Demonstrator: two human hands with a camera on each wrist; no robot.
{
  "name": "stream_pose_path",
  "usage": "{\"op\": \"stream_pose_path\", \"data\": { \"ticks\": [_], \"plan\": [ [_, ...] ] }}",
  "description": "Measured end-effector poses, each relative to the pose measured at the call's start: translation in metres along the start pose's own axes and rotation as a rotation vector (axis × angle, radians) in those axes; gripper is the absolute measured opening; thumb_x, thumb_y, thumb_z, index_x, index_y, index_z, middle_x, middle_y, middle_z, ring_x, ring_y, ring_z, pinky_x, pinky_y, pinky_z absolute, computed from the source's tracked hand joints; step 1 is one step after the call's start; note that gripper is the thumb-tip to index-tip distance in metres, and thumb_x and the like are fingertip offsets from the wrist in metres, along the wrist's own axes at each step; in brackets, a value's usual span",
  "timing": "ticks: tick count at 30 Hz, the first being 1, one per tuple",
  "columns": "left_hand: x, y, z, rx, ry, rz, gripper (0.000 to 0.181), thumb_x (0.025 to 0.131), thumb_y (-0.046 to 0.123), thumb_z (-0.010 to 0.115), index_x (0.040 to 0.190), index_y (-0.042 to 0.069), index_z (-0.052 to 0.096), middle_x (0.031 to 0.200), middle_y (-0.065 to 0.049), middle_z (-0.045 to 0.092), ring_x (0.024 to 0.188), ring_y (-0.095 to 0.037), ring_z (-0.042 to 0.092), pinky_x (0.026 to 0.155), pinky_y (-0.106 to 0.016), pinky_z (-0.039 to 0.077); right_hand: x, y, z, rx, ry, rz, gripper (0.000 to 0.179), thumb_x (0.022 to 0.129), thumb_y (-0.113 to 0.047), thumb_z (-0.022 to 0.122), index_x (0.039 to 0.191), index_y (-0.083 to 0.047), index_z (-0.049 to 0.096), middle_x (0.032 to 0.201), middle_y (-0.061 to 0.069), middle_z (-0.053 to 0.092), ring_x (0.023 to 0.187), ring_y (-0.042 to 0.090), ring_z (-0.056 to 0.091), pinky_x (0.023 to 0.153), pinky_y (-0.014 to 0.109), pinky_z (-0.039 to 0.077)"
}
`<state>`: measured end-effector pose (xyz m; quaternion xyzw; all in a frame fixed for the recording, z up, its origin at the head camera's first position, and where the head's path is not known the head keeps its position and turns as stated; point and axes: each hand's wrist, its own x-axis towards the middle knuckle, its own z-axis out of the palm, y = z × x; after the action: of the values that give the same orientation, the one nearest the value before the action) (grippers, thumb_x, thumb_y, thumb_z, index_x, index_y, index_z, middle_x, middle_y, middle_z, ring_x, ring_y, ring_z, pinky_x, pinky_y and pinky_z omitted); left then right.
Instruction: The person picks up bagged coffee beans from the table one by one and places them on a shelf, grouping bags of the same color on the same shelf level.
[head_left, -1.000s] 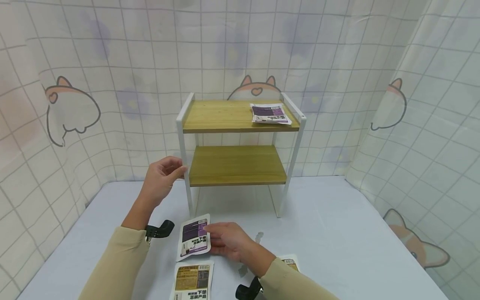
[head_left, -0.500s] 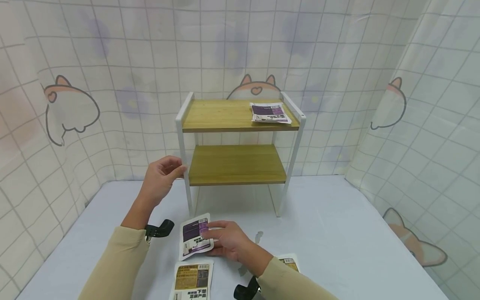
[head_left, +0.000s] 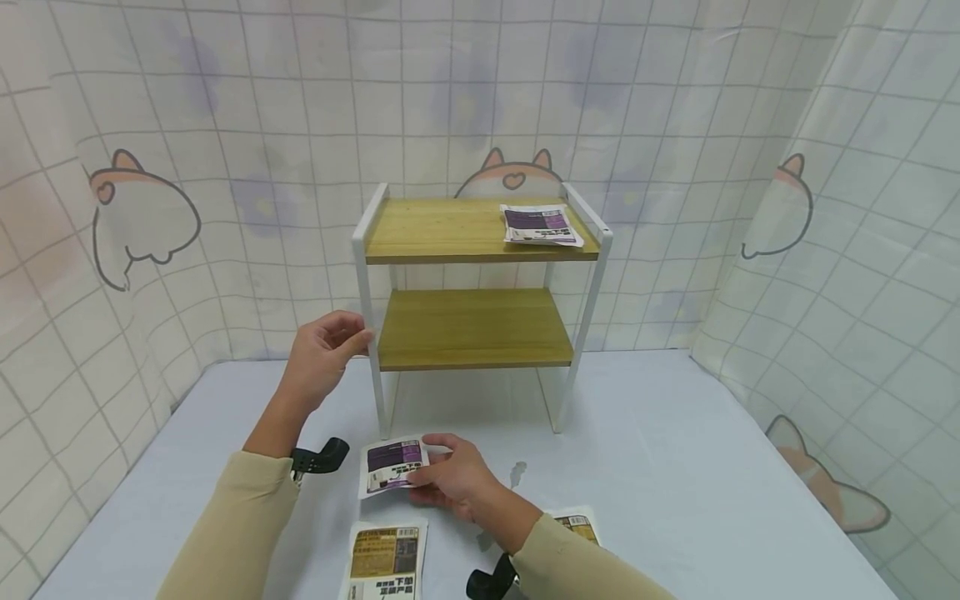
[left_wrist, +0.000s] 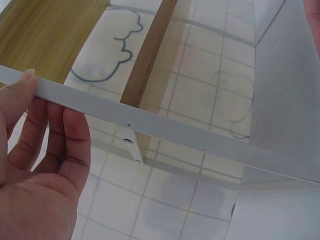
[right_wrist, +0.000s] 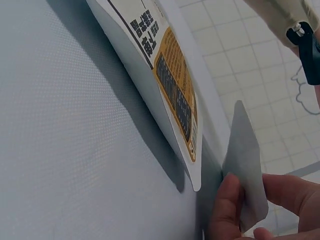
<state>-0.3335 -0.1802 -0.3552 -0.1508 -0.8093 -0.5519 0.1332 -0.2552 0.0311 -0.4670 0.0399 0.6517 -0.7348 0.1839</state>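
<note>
My left hand (head_left: 322,354) pinches the white front-left leg (left_wrist: 175,129) of a two-tier shelf rack, thumb on one side and curled fingers on the other. Low in front of the rack, my right hand (head_left: 457,479) grips the right edge of a flat white packet with a purple label (head_left: 393,465). In the right wrist view that packet (right_wrist: 245,155) is seen from its plain side, pinched between thumb and fingers and tilted up. Just nearer to me lies a yellow-labelled packet (head_left: 386,560) on the white tabletop.
Purple-labelled packets (head_left: 540,227) lie on the right of the rack's upper wooden shelf (head_left: 435,229). Below it is the lower wooden shelf (head_left: 476,329). Another yellow-labelled packet (head_left: 577,523) shows partly behind my right sleeve. Grid-patterned curtains (head_left: 300,125) enclose the table.
My right hand has lifted and tilted the purple-labelled packet, whose near edge has risen away from the yellow-labelled one. The left hand stays on the rack's leg.
</note>
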Motion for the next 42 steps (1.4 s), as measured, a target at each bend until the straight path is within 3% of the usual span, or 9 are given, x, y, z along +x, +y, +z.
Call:
{"op": "stream_pose_path", "data": {
  "ticks": [12, 29, 42],
  "plan": [
    [0.0006, -0.0005, -0.0003, 0.004, -0.004, -0.009, 0.031, 0.1, 0.032, 0.068, 0.115, 0.005, 0.068, 0.111, -0.012, 0.068, 0.095, -0.014, 0.071, 0.089, -0.019, 0.056, 0.002, -0.0011, -0.0001, 0.0, 0.017, 0.022, 0.08, 0.082, 0.012, 0.077, 0.152, 0.0, 0.041, 0.122, 0.019, 0.07, 0.092, 0.025, 0.076, 0.076, 0.039, 0.065],
    [-0.0004, -0.0001, 0.0001, 0.012, -0.002, -0.006, 0.031, 0.1, 0.033, 0.068, 0.115, 0.005, 0.068, 0.11, -0.012, 0.068, 0.095, -0.015, 0.07, 0.089, -0.018, 0.055, 0.0059, -0.0001, -0.0012, 0.042, 0.007, 0.018, 0.067, 0.086, 0.012, 0.072, 0.147, 0.008, 0.044, 0.121, 0.025, 0.068, 0.101, 0.034, 0.074, 0.08, 0.043, 0.064],
    [-0.0014, 0.0021, 0.0001, 0.008, -0.001, -0.008, 0.032, 0.1, 0.033, 0.067, 0.116, 0.005, 0.068, 0.112, -0.013, 0.069, 0.095, -0.015, 0.07, 0.089, -0.017, 0.055, 0.0057, -0.0011, -0.0067, 0.037, 0.007, 0.028, 0.069, 0.084, 0.013, 0.074, 0.146, 0.005, 0.047, 0.122, 0.023, 0.069, 0.1, 0.033, 0.075, 0.08, 0.043, 0.064]
  ]
}}
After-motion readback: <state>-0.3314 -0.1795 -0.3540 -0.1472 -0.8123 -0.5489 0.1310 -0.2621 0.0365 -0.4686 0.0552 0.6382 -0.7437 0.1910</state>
